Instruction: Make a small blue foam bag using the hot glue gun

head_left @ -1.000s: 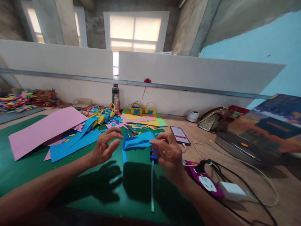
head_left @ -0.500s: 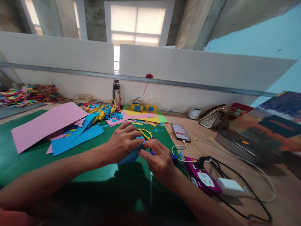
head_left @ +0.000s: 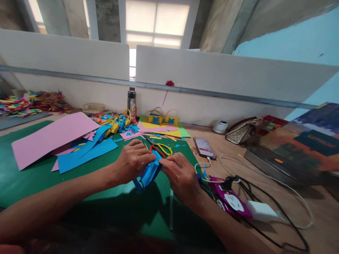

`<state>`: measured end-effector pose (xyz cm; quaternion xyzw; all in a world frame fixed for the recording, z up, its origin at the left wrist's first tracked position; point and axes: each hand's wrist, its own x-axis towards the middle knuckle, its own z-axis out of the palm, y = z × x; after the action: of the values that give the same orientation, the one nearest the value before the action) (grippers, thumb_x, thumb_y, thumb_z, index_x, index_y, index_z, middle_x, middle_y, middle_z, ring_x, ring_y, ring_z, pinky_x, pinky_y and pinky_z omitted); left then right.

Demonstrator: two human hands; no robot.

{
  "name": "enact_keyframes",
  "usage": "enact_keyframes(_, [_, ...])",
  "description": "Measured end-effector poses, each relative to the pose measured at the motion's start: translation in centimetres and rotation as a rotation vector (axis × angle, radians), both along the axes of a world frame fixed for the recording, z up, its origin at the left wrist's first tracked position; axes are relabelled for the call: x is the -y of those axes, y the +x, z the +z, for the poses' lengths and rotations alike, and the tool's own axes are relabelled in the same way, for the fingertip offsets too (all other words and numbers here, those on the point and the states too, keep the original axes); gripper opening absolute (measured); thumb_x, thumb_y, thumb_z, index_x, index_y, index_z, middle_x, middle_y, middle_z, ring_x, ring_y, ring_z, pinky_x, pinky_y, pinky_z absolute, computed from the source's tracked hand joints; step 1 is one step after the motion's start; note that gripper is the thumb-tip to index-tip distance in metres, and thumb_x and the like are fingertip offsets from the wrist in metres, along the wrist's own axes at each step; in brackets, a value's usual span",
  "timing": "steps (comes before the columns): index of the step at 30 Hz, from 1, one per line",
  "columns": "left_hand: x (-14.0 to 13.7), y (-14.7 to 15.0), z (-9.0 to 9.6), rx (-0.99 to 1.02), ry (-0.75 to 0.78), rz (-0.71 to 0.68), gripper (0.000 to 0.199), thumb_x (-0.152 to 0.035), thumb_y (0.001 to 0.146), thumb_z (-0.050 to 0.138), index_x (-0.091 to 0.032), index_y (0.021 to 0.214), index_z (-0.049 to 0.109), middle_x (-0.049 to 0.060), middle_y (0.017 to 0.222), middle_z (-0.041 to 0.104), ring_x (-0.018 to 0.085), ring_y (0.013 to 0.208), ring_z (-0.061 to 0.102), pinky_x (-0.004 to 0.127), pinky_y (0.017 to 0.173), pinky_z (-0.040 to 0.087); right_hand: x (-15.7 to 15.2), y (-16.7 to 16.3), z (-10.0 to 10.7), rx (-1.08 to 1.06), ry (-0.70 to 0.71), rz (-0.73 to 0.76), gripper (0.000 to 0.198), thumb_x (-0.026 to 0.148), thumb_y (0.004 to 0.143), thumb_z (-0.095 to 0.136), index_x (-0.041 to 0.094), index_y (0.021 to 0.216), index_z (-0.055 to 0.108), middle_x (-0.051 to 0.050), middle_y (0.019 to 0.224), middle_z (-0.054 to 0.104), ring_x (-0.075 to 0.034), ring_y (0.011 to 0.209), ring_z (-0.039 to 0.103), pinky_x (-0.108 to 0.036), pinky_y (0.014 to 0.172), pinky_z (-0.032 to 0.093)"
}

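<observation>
A folded blue paper piece [head_left: 149,174] is held up over the green mat [head_left: 111,208]. My left hand [head_left: 135,158] is closed on its left side, fingers bent over the upper edge. My right hand [head_left: 182,176] pinches its upper right corner between thumb and forefinger. Just beyond my hands lie scissors [head_left: 164,149] with red and yellow handles, blades pointing away. A thin clear stick [head_left: 171,211] lies on the mat below my right hand.
Pink sheets [head_left: 53,139] and blue sheets [head_left: 87,155] lie to the left. Small yellow bags [head_left: 155,119] stand at the back. On the right are a phone [head_left: 204,148], a purple power strip [head_left: 233,201] with cables, and a dark box [head_left: 275,165].
The blue paper piece has been turned and now shows more of its folded side. My left fingers have curled in and drawn back, uncovering the scissors' red handle and blades.
</observation>
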<state>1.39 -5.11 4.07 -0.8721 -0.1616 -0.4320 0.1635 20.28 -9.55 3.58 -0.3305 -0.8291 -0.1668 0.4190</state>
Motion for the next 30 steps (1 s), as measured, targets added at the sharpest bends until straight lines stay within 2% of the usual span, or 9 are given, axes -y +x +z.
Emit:
enact_keyframes(4, [0.1, 0.4, -0.4, -0.02, -0.096, -0.018, 0.02, -0.015, 0.086, 0.046, -0.018, 0.075, 0.062, 0.0, 0.067, 0.068, 0.01, 0.061, 0.059, 0.027, 0.067, 0.038, 0.0, -0.1, -0.1, 0.096, 0.128, -0.009, 0.014, 0.012, 0.084, 0.052, 0.016, 0.086, 0.066, -0.004, 0.069, 0.058, -0.015, 0.068, 0.053, -0.033, 0.073, 0.044])
enact_keyframes(8, [0.3, 0.6, -0.9, -0.043, -0.121, -0.029, 0.021, -0.014, 0.087, 0.043, -0.017, 0.076, 0.061, 0.0, 0.065, 0.068, 0.01, 0.06, 0.06, 0.028, 0.07, 0.038, 0.1, -0.1, -0.1, 0.111, 0.143, -0.002, 0.015, 0.012, 0.085, 0.051, 0.015, 0.082, 0.065, -0.004, 0.069, 0.059, -0.014, 0.068, 0.053, -0.034, 0.078, 0.043])
enact_keyframes(13, [0.3, 0.7, -1.4, -0.094, -0.061, -0.036, 0.026, -0.018, 0.091, 0.038, -0.016, 0.077, 0.059, 0.002, 0.068, 0.068, 0.011, 0.063, 0.059, 0.03, 0.074, 0.038, -0.1, -0.2, -0.5, 0.111, 0.132, -0.026, 0.018, 0.012, 0.086, 0.049, 0.016, 0.077, 0.064, -0.003, 0.067, 0.058, -0.013, 0.067, 0.052, -0.033, 0.079, 0.042])
enact_keyframes(18, [0.4, 0.7, -1.5, -0.14, 0.017, -0.015, 0.026, -0.015, 0.09, 0.036, -0.016, 0.076, 0.057, 0.002, 0.068, 0.066, 0.013, 0.063, 0.056, 0.032, 0.076, 0.038, -0.3, -0.2, -1.0, 0.106, 0.081, -0.07, 0.023, 0.022, 0.089, 0.047, 0.016, 0.072, 0.063, -0.004, 0.073, 0.06, -0.015, 0.073, 0.053, -0.037, 0.083, 0.038])
enact_keyframes(20, [0.4, 0.7, -1.6, -0.125, 0.031, 0.001, 0.025, -0.016, 0.09, 0.038, -0.017, 0.074, 0.057, 0.002, 0.066, 0.065, 0.013, 0.061, 0.054, 0.032, 0.076, 0.038, -0.3, -0.3, -1.1, 0.134, 0.052, -0.087, 0.023, 0.021, 0.089, 0.047, 0.017, 0.071, 0.062, -0.003, 0.075, 0.06, -0.015, 0.077, 0.054, -0.04, 0.089, 0.034])
enact_keyframes(25, [0.6, 0.6, -1.9, -0.108, -0.006, -0.005, 0.026, -0.015, 0.09, 0.038, -0.017, 0.071, 0.056, 0.001, 0.067, 0.064, 0.012, 0.06, 0.052, 0.031, 0.076, 0.038, -0.2, -0.5, -1.3, 0.165, 0.033, -0.078, 0.026, 0.009, 0.087, 0.04, 0.017, 0.07, 0.059, -0.002, 0.077, 0.061, -0.014, 0.08, 0.055, -0.044, 0.095, 0.026])
enact_keyframes(30, [0.7, 0.7, -2.2, -0.123, -0.092, 0.048, 0.03, -0.022, 0.092, 0.038, -0.018, 0.069, 0.056, -0.001, 0.062, 0.061, 0.011, 0.059, 0.052, 0.031, 0.078, 0.036, -0.3, -0.5, -1.7, 0.122, -0.089, -0.012, 0.018, 0.02, 0.089, 0.046, 0.016, 0.077, 0.059, -0.004, 0.084, 0.064, -0.018, 0.09, 0.056, -0.047, 0.097, 0.022])
